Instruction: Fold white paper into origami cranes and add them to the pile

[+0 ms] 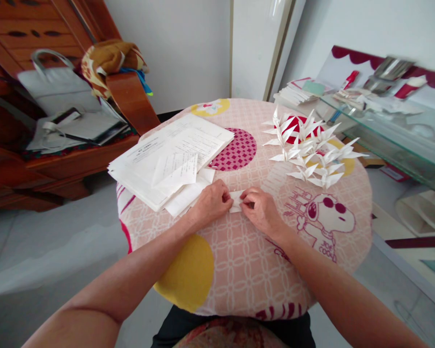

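Observation:
A small folded piece of white paper (pixel 236 200) lies on the round table's pink patterned cloth (pixel 239 261), pinched between both hands. My left hand (pixel 212 203) grips its left end with curled fingers. My right hand (pixel 261 209) presses and pinches its right end. Most of the paper is hidden under the fingers. Just behind my left hand lies a stack of printed white sheets (pixel 170 157), with a loose sheet on top. Several finished white paper cranes (pixel 308 147) are gathered at the table's far right.
A wooden bench (pixel 58 164) on the left carries a white bag (pixel 56 84), papers and a bundled cloth. A glass-topped table (pixel 391 125) with bottles, booklets and clutter stands on the right. A white wall and door frame lie behind.

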Motion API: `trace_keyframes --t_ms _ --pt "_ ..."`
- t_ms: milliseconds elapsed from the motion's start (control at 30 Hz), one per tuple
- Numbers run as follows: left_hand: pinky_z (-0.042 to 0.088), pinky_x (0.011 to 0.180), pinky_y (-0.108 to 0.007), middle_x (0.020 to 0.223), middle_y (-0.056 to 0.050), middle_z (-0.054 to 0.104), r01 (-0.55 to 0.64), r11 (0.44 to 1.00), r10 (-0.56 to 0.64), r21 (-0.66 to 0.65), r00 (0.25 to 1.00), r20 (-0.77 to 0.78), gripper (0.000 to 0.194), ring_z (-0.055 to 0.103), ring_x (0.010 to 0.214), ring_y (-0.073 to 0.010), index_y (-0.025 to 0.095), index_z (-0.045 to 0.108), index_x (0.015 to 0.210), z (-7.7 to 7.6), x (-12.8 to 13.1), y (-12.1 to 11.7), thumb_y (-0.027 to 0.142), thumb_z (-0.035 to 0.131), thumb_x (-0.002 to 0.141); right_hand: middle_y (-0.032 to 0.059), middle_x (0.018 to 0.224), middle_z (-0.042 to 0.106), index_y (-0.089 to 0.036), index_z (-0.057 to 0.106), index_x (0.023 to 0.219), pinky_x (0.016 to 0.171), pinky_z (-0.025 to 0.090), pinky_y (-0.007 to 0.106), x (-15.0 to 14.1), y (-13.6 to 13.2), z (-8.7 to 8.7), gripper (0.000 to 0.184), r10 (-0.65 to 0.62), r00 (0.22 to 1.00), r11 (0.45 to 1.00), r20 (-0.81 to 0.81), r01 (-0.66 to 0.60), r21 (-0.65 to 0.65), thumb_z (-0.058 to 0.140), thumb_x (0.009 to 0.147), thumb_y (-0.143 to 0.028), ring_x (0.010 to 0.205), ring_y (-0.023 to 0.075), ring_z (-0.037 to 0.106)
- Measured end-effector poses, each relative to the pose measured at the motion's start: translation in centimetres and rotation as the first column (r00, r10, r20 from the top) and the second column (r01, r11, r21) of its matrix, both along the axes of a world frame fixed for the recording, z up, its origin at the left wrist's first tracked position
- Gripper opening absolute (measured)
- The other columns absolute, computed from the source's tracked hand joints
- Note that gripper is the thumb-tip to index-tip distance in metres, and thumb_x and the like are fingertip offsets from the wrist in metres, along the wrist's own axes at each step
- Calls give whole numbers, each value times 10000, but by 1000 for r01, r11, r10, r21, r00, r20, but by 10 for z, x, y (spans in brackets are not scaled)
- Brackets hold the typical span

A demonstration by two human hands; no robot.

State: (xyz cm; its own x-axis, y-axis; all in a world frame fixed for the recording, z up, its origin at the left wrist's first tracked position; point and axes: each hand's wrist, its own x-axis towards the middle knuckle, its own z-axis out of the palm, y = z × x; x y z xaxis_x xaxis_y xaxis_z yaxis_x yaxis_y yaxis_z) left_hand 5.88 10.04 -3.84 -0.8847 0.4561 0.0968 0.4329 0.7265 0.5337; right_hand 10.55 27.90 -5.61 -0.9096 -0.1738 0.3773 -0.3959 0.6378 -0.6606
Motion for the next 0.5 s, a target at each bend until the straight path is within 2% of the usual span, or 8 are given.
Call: trace_keyframes --t_ms 500 --pt "431 645 -257 788 -21 582 14 998 -12 63 999 -31 156 555 688 -126 149 567 649 -4 3 1 93 610 789 63 807 672 -206 514 585 709 465 296 -2 -5 1 236 -36 999 999 21 36 6 590 703 -17 754 179 611"
